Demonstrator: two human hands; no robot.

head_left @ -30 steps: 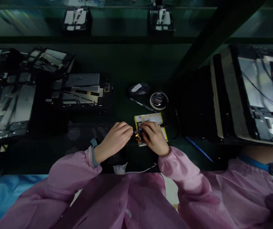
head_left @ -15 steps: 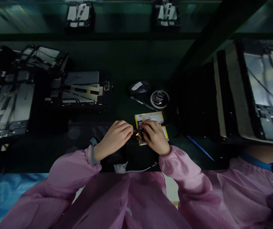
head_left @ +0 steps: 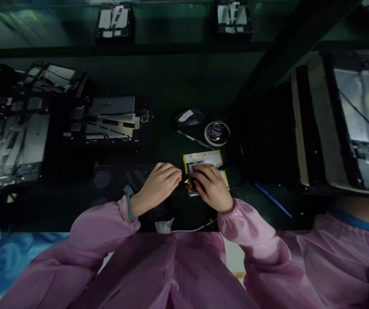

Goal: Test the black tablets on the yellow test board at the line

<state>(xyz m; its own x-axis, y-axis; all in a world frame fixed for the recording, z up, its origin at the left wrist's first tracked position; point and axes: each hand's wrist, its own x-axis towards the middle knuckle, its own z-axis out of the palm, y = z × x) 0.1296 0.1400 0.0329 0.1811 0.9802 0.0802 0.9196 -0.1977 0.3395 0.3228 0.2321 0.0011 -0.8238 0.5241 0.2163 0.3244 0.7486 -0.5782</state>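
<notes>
My left hand (head_left: 161, 184) is closed in a pinch just left of an orange-gold ribbon cable (head_left: 188, 183). Whatever its fingertips hold is too small or hidden to make out. Beneath my right hand (head_left: 214, 187) lies a flat white pack with yellow edges (head_left: 208, 158), which looks like a battery pack. A small dark strip with a pale label (head_left: 190, 168) is on the pack's left part. The right thumb and fingers are bent and drawn together over this strip, gripping it from the right. The fingers hide part of the pack and strip.
A computer mouse (head_left: 189, 116), a pen (head_left: 194, 139) and a round dish with small parts (head_left: 217, 133) sit beyond the pack. Opened device bodies (head_left: 113, 118) lie left; a padded stack (head_left: 316, 124) stands right. Near it are a blue pen (head_left: 272, 200) and another person's sleeve (head_left: 335, 253).
The view has shifted slightly. My left fingertips stay beside the ribbon cable, and a dark bit seen at them earlier no longer shows. My right hand stays on the pack.
</notes>
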